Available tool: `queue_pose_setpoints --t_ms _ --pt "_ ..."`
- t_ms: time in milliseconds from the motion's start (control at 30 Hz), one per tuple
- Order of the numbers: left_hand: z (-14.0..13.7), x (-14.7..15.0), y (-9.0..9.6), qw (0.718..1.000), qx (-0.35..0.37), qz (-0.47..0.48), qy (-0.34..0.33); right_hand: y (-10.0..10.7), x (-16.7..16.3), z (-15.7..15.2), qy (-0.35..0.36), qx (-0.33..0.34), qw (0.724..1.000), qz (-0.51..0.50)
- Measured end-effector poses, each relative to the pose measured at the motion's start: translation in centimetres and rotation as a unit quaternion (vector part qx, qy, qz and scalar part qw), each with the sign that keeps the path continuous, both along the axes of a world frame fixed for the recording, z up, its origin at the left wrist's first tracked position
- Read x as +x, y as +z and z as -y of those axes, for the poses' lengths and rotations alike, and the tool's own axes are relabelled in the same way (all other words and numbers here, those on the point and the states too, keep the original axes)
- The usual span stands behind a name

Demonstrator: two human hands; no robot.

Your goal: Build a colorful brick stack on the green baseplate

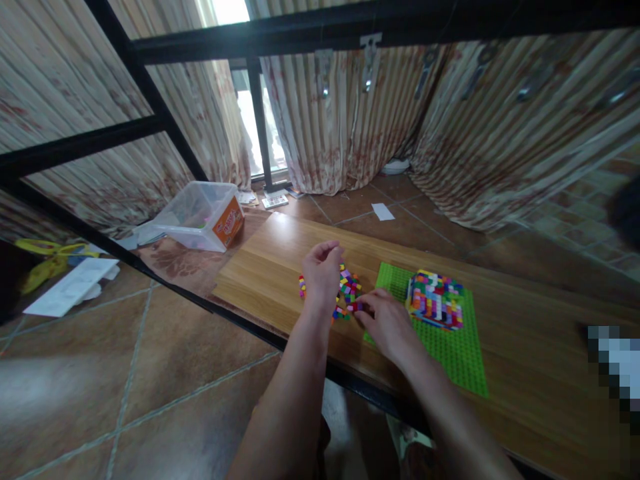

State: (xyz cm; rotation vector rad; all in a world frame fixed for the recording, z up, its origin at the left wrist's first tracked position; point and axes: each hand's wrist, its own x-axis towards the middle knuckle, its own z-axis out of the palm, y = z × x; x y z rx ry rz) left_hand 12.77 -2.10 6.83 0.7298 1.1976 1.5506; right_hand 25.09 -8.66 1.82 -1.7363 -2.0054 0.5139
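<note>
A loose pile of small coloured building bricks [350,283] lies on the wooden table [255,267]. My left hand [321,273] is over the left side of the pile, its fingers curled together; whatever they may hold is too small to make out. At the pile's right edge, my right hand [385,319] pinches a red building brick [355,307] between thumb and fingers. Just right of that hand, a multicoloured block of stacked bricks [436,300] stands on a green baseplate [465,360]. My right hand and forearm cover part of the baseplate.
A clear plastic bin [200,217] with an orange label stands beyond the table's left end. A black metal frame [240,327] runs along the near edge and overhead. Curtains [340,127] hang behind. White packaging [75,287] lies on the tiled floor at left.
</note>
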Motion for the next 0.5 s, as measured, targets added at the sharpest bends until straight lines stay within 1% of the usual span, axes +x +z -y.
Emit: queue_pose_setpoints --t_ms 67,167,233,300,400,500 --pt "0.0 0.1 -0.1 1.000 -0.003 0.001 -0.004 -0.1 0.0 0.0 0.000 -0.002 1.000 0.011" --pt "0.0 0.1 -0.3 1.000 -0.008 -0.005 -0.022 -0.1 0.2 0.0 0.001 0.019 1.000 -0.014" --pt "0.0 0.1 -0.5 0.998 -0.014 -0.023 -0.052 0.3 0.6 0.1 -0.007 0.047 0.997 -0.053" --pt "0.0 0.1 -0.7 0.994 -0.015 -0.049 -0.093 1.0 1.1 0.1 -0.035 0.077 0.992 -0.097" --pt "0.6 0.3 -0.5 0.981 -0.005 -0.078 -0.176 2.3 1.8 0.3 -0.106 0.119 0.970 -0.185" --pt "1.7 1.3 0.0 0.955 -0.002 -0.059 -0.290 3.3 2.1 0.4 -0.179 0.147 0.927 -0.294"
